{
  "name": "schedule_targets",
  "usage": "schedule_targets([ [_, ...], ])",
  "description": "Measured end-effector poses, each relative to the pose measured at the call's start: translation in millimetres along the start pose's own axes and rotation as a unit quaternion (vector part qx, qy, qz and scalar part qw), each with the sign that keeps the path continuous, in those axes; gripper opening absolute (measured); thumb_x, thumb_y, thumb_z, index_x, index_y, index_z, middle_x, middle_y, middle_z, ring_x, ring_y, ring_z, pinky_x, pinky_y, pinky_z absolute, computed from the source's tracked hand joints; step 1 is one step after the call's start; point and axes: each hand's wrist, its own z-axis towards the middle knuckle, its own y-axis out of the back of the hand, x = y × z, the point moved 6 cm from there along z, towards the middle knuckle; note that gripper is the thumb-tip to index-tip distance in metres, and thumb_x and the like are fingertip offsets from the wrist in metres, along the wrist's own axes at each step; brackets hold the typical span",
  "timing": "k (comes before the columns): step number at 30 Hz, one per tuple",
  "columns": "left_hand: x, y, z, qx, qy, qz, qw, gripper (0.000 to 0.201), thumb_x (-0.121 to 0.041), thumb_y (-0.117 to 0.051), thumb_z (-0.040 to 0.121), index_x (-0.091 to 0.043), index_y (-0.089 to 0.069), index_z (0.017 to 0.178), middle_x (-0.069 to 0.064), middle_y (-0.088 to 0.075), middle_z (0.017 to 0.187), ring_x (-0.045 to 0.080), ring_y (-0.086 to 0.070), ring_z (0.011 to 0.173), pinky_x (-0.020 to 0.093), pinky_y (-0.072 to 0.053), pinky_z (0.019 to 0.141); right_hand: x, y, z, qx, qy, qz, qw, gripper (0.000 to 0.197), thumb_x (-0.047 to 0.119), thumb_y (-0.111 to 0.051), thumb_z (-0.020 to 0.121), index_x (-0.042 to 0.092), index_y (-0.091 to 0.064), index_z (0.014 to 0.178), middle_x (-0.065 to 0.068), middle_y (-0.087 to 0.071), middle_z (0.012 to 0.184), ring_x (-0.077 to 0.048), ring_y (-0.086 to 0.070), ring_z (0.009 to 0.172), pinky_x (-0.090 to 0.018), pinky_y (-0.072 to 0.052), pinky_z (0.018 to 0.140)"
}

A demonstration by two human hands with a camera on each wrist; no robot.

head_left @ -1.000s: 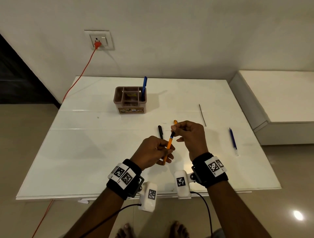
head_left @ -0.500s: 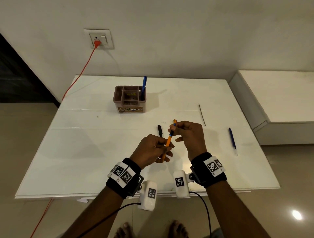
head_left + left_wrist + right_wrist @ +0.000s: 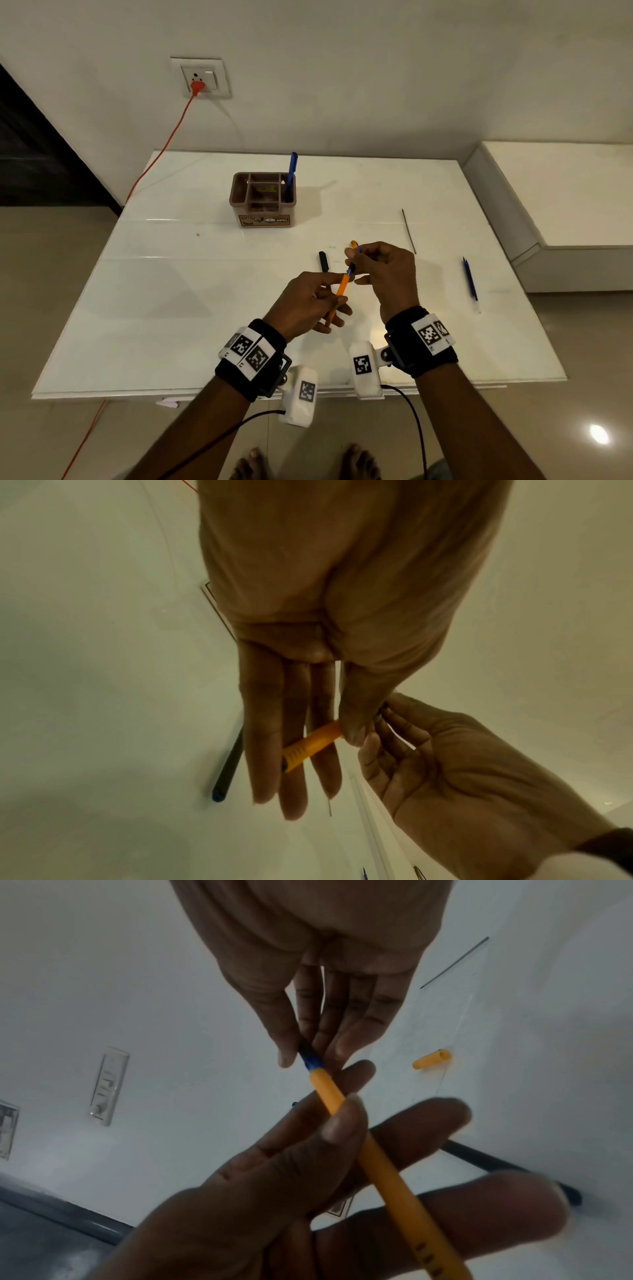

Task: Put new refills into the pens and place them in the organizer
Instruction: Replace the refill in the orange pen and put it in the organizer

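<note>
My left hand (image 3: 337, 293) pinches an orange pen barrel (image 3: 341, 288) between thumb and fingers, held slanted above the table. My right hand (image 3: 351, 264) pinches the dark blue piece (image 3: 311, 1062) sticking out of the barrel's (image 3: 346, 1110) upper end. In the left wrist view the barrel (image 3: 308, 746) crosses my fingers. A loose orange cap (image 3: 431, 1060) lies on the table just beyond my right hand. A thin dark refill (image 3: 408, 231) lies to the right. The brown organizer (image 3: 263, 205) stands at the back with a blue pen (image 3: 292, 169) upright in its right compartment.
A black pen (image 3: 323, 261) lies on the white table (image 3: 171, 308) just left of my hands. A blue pen (image 3: 470, 279) lies near the right edge. An orange cable (image 3: 161, 154) runs from a wall socket down the table's left side. A white ledge (image 3: 548, 192) stands to the right.
Both hands keep their hold on the orange pen and have barely shifted. My left index finger is stretched out a little more along the barrel.
</note>
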Motion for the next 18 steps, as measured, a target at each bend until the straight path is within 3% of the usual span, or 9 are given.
schedule_targets([
  [7,-5,-6,-4,0.024,-0.014,-0.007,1.000,0.056,-0.014,-0.065,0.099,-0.037,-0.050,0.147,0.010,-0.080,0.099,0.030,-0.079,0.080,0.040,-0.066,0.067,1,13,4,-0.033,0.002,0.001,0.999,0.013,0.015,-0.072,0.093,0.006,-0.079,0.098,-0.011,-0.079,0.084,-0.018,-0.075,0.072,-0.029,-0.057,0.059],
  [13,-1,-4,-4,0.039,-0.005,0.015,0.999,0.050,-0.014,-0.065,0.099,-0.037,-0.056,0.142,0.008,-0.080,0.098,0.030,-0.079,0.079,0.041,-0.066,0.066,3,24,8,-0.039,-0.004,0.040,0.998,0.011,0.013,-0.071,0.094,0.006,-0.078,0.099,-0.018,-0.078,0.088,-0.026,-0.075,0.073,-0.030,-0.058,0.058],
  [18,0,-2,-4,0.036,-0.005,-0.008,0.999,0.047,-0.014,-0.063,0.100,-0.038,-0.057,0.139,0.009,-0.080,0.097,0.033,-0.079,0.080,0.041,-0.065,0.065,4,42,18,-0.070,-0.007,0.088,0.994,0.014,0.011,-0.071,0.093,0.003,-0.077,0.103,-0.017,-0.074,0.085,-0.024,-0.073,0.070,-0.029,-0.059,0.058],
])
